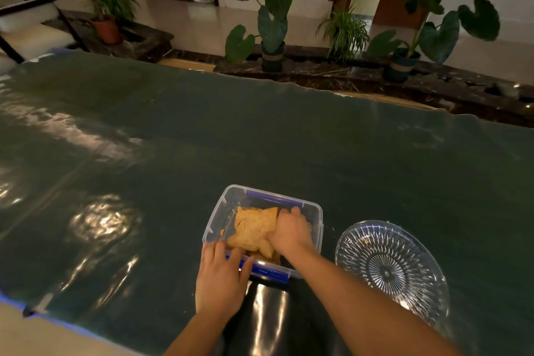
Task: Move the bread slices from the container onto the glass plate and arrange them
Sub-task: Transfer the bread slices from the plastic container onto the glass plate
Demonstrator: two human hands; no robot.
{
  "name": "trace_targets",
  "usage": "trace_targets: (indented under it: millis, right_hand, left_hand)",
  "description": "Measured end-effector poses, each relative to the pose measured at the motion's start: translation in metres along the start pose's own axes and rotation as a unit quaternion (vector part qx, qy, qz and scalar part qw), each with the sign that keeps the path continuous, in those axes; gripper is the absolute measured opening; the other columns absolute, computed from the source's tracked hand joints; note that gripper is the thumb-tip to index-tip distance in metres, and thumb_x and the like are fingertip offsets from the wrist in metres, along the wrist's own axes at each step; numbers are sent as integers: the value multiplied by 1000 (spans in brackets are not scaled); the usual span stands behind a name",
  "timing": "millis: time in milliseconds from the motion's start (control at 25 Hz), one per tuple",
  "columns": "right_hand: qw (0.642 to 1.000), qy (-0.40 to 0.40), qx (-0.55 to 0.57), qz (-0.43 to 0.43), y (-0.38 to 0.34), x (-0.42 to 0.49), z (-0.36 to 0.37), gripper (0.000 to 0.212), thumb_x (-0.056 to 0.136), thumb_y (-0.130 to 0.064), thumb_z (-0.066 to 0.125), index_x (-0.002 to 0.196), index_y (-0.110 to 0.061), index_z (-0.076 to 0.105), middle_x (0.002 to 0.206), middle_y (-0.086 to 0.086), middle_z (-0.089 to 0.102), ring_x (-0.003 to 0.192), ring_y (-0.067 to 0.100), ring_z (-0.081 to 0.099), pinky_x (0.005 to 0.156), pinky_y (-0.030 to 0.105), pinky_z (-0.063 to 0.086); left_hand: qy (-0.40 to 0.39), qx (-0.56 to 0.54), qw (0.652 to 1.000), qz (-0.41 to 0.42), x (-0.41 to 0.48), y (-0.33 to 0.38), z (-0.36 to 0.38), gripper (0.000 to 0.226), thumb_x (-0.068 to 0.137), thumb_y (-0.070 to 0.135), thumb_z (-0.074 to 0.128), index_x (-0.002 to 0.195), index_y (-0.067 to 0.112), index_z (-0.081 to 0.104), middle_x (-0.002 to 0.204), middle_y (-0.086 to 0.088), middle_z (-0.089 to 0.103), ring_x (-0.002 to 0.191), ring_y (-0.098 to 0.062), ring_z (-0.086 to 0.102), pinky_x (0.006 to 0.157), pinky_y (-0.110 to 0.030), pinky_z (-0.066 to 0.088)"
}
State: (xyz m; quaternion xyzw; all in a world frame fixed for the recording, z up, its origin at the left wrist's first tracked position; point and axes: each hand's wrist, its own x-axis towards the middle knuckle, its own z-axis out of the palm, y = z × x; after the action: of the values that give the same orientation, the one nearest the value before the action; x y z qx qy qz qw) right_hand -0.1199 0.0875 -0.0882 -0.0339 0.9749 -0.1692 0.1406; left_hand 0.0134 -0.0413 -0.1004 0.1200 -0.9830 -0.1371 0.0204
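A clear plastic container (219, 211) with blue latches sits near the table's front edge, holding golden-brown bread slices (251, 225). My right hand (290, 230) is inside the container, its fingers closed on the right edge of the top slice. My left hand (221, 274) grips the container's near left rim and blue latch. A cut-glass plate (390, 266) stands to the right of the container, with only a small crumb on it.
A shiny dark green cloth (260, 139) covers the large table. Potted plants (271, 37) line a dark stone ledge beyond the far edge. A chair stands at the far left.
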Motion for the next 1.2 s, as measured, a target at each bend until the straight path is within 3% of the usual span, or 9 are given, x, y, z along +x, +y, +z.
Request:
trace_targets:
  millis: [80, 240, 440, 720, 880, 1040, 1200]
  right_hand:
    - [995, -22, 88, 31, -3, 2, -3, 51, 70, -42, 79, 111, -19, 60, 117, 6, 58, 96, 22, 63, 77, 32, 52]
    - [965, -68, 242, 75, 1, 2, -5, 42, 69, -29, 80, 103, -22, 56, 104, 0, 65, 97, 20, 63, 85, 40, 55]
    - [937, -40, 341, 69, 16, -4, -34, 36, 67, -19, 80, 89, -30, 54, 92, -8, 62, 85, 10, 61, 82, 42, 56]
    - [879, 53, 468, 69, 64, -33, -114, 40, 65, -13, 84, 93, -24, 58, 96, -4, 67, 86, 12, 66, 67, 32, 56]
    - [843, 102, 521, 90, 121, -50, -151, 42, 64, -11, 84, 97, -19, 60, 104, 4, 68, 93, 23, 69, 76, 47, 59]
    - [825, 97, 541, 132, 184, -64, -151, 43, 65, -7, 84, 100, -14, 60, 110, 13, 68, 95, 32, 70, 81, 56, 58]
    - [809, 32, 553, 196, 233, -72, -117, 47, 68, -2, 80, 108, -7, 57, 111, 18, 67, 95, 37, 69, 83, 58, 57]
  left_hand:
    - [5, -2, 1000, 2, 0, 0, 0, 44, 90, 61, 30, 103, 36, 65, 113, 5, 54, 120, -19, 42, 104, -38, 43]
    - [7, -10, 1000, 2, 0, 1, 0, 43, 90, 60, 32, 103, 34, 64, 112, 6, 54, 120, -18, 42, 104, -37, 42]
    - [12, -7, 1000, 2, 0, -1, 0, 47, 90, 59, 34, 102, 25, 64, 107, 3, 58, 114, -19, 47, 106, -42, 42]
    - [7, -16, 1000, -4, 2, 1, -1, 45, 90, 56, 42, 104, 21, 68, 111, -1, 59, 116, -21, 46, 105, -39, 41]
    - [-5, -15, 1000, -25, 5, 4, 0, 44, 90, 55, 44, 107, 23, 68, 112, -2, 60, 118, -22, 43, 107, -42, 38]
    - [-5, 26, 999, -26, 6, 12, 5, 41, 91, 54, 45, 102, 24, 70, 110, -8, 64, 118, -29, 45, 109, -50, 33]
    - [-15, 40, 998, -46, 10, 20, 8, 40, 92, 52, 45, 100, 22, 72, 112, -13, 65, 121, -34, 45, 113, -53, 27]
